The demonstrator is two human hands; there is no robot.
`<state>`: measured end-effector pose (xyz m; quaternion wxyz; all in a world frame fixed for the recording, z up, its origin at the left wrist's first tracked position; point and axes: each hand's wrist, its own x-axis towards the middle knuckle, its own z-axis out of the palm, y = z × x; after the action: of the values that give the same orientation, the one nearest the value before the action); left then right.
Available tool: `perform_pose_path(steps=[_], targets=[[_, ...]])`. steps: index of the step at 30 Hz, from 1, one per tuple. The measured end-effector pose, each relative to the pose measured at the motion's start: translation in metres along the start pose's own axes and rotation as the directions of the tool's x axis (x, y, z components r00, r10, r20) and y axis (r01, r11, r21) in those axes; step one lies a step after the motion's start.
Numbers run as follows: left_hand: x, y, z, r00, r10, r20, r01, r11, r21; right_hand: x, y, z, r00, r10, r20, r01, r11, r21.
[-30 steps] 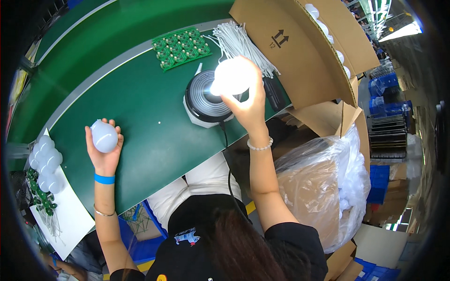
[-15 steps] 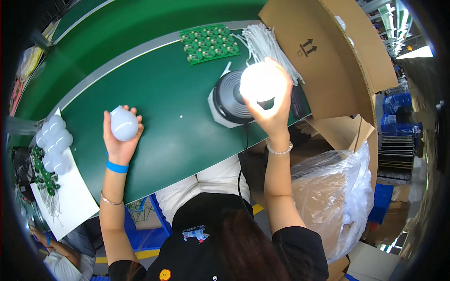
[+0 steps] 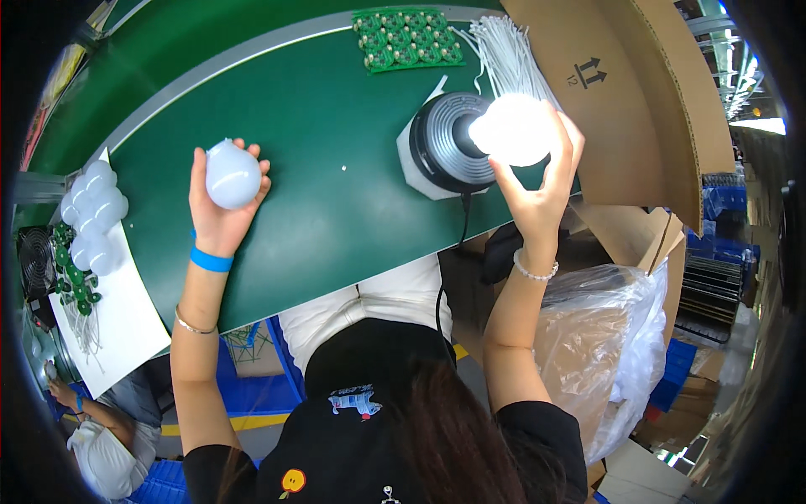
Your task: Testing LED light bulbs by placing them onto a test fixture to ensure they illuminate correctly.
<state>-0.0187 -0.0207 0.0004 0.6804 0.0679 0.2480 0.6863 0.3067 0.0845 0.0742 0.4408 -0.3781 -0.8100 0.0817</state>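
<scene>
My left hand point(image 3: 225, 202) is closed around a white bulb cover point(image 3: 233, 178), palm up over the left half of the green table. It is round with a narrow neck at the far end. In my right hand point(image 3: 541, 181) a brightly glowing light bulb point(image 3: 514, 130) is gripped by its round end. Its base points left, toward the dark centre of a round ribbed device point(image 3: 449, 139) with a black rim. Glare hides whether the bulb touches the device.
Green circuit boards point(image 3: 408, 40) and a bundle of white strips point(image 3: 506, 59) lie at the far side. Cardboard boxes point(image 3: 621, 109) stand on the right. Several white bulb covers point(image 3: 96, 210) sit on a white sheet point(image 3: 126, 319) at left. Another person point(image 3: 109, 454) is at lower left.
The whole view has shifted, with the table things higher in it. The glowing bulb has moved right relative to the device, uncovering its dark centre. Both hands keep their holds.
</scene>
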Motion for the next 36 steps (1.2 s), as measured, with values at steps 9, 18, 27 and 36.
perform_pose_path(steps=[9,18,27,36], targets=[[-0.001,-0.001,0.001,1.000,0.013,-0.021,-0.012,1.000,0.022,0.018,0.012,0.018,0.992,-0.083,-0.099,0.091,0.993,0.074],[-0.001,-0.003,0.003,1.000,-0.005,-0.025,0.005,0.999,0.038,0.015,0.008,0.012,0.998,-0.055,0.020,0.055,0.999,-0.001],[0.000,-0.003,0.001,1.000,-0.003,-0.007,0.004,0.999,0.054,0.013,-0.003,0.000,0.998,-0.013,0.054,0.016,0.998,-0.054],[0.001,-0.002,-0.002,1.000,0.002,0.001,-0.003,0.998,0.065,0.024,0.014,0.018,0.957,-0.276,-0.087,0.259,0.952,-0.164]])
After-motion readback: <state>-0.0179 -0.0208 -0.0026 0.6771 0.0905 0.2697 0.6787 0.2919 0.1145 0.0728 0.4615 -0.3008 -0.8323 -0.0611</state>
